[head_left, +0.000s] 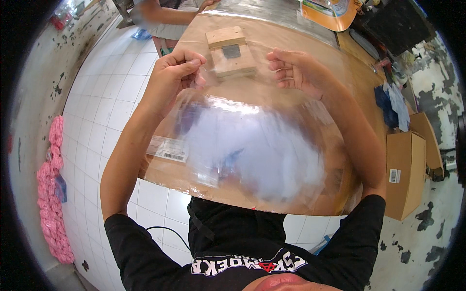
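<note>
A clear plastic bag (pixel 252 145) with bluish-white contents, smeared by motion, is in front of me over a table covered in brown cardboard (pixel 160 177). My left hand (pixel 177 72) is closed in a pinch at the bag's far left, where see-through film shows by the fingertips. Opposite it, my right hand (pixel 298 72) has curled fingers at the far right of the film; its exact hold is hard to make out. Beyond the bag, between both hands, a wooden block jig (pixel 235 64) with a dark grey inset lies on the table.
Another person's arm (pixel 177 17) reaches in at the far left corner. An orange board (pixel 335 14) and a black box (pixel 393 29) are at the far right. An upright cardboard box (pixel 403 174) is right of the table. Pink bundles (pixel 53 208) line the left wall.
</note>
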Demonstrator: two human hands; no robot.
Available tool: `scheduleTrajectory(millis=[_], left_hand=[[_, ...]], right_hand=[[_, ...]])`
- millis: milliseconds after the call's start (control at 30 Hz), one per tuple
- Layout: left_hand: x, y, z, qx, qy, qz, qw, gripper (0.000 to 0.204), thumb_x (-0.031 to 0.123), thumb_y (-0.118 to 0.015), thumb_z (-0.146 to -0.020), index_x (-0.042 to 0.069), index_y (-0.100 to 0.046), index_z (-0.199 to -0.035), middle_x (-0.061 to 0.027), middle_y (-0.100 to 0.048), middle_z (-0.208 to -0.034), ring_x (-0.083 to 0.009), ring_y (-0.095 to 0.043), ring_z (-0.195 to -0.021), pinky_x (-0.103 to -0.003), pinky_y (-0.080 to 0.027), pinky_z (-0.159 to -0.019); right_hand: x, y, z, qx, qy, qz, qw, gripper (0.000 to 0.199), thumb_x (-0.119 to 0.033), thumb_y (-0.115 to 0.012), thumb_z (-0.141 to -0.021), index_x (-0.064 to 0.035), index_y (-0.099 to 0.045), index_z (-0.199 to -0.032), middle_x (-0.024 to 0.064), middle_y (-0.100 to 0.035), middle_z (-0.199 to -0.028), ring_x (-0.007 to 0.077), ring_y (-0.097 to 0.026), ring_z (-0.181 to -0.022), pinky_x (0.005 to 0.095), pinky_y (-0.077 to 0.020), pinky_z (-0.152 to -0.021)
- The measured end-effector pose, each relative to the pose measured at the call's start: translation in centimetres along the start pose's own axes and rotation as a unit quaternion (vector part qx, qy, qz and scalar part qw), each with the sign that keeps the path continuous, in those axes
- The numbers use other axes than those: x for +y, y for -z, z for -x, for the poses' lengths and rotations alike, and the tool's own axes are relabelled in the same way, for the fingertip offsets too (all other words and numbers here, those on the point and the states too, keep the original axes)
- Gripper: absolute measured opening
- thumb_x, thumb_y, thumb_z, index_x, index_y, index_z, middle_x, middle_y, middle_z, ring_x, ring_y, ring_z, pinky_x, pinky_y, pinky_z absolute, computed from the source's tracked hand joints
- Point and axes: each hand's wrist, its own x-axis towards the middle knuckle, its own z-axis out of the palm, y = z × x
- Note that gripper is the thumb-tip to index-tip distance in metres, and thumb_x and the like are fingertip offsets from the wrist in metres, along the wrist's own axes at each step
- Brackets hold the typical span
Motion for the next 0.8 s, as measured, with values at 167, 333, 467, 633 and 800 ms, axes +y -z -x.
scheduleTrajectory(millis=[167,333,467,633,800], left_hand=[[0.3,-0.4,0.4,0.029,0.037,-0.042,0.998,0.016,0.018,-0.059,-0.091,0.003,-0.062,-0.086,-0.0015,-0.058,-0.065,-0.0096,-0.057,-0.051,-0.023,-0.048,-0.048],[0.2,-0.2,0.4,0.032,0.101,-0.049,0.993,0.02,0.02,-0.059,-0.089,0.004,-0.06,-0.078,-0.0021,-0.056,-0.057,-0.0111,-0.056,-0.044,-0.023,-0.045,-0.041],[0.3,-0.5,-0.3,0.041,0.143,-0.069,0.986,0.021,0.021,-0.058,-0.086,0.003,-0.059,-0.075,-0.003,-0.055,-0.056,-0.011,-0.054,-0.043,-0.024,-0.044,-0.041],[0.4,-0.2,-1.3,0.038,0.187,-0.081,0.978,0.022,0.022,-0.058,-0.084,0.003,-0.059,-0.073,-0.0044,-0.055,-0.055,-0.0121,-0.053,-0.041,-0.024,-0.044,-0.04],[-0.3,0.0,-1.3,0.017,0.217,-0.094,0.972,0.024,0.025,-0.057,-0.083,0.004,-0.06,-0.072,-0.0046,-0.056,-0.054,-0.0134,-0.052,-0.041,-0.025,-0.043,-0.04]], right_hand=[[-0.2,0.1,-0.4,0.058,0.012,0.055,0.997,0.023,-0.03,-0.061,-0.092,-0.0069,-0.063,-0.091,-0.0005,-0.063,-0.076,0.007,-0.059,-0.06,0.0211,-0.0513,-0.054],[-0.4,-0.4,-0.7,0.083,-0.023,0.081,0.993,0.023,-0.028,-0.063,-0.089,-0.0046,-0.062,-0.087,0.0023,-0.062,-0.073,0.0095,-0.059,-0.06,0.023,-0.0508,-0.054],[-0.5,-0.2,-1.3,0.095,-0.024,0.101,0.99,0.026,-0.027,-0.064,-0.088,-0.0014,-0.061,-0.087,0.0066,-0.061,-0.076,0.0139,-0.059,-0.064,0.0267,-0.0518,-0.058],[-0.5,0.1,-2.1,0.086,-0.022,0.098,0.991,0.026,-0.028,-0.065,-0.086,-0.0023,-0.062,-0.086,0.0053,-0.061,-0.075,0.0123,-0.059,-0.062,0.025,-0.0516,-0.056],[0.0,0.6,-2.0,0.078,-0.021,0.113,0.99,0.026,-0.029,-0.066,-0.085,-0.0035,-0.063,-0.085,0.0023,-0.061,-0.072,0.0091,-0.058,-0.06,0.0223,-0.0502,-0.054]])
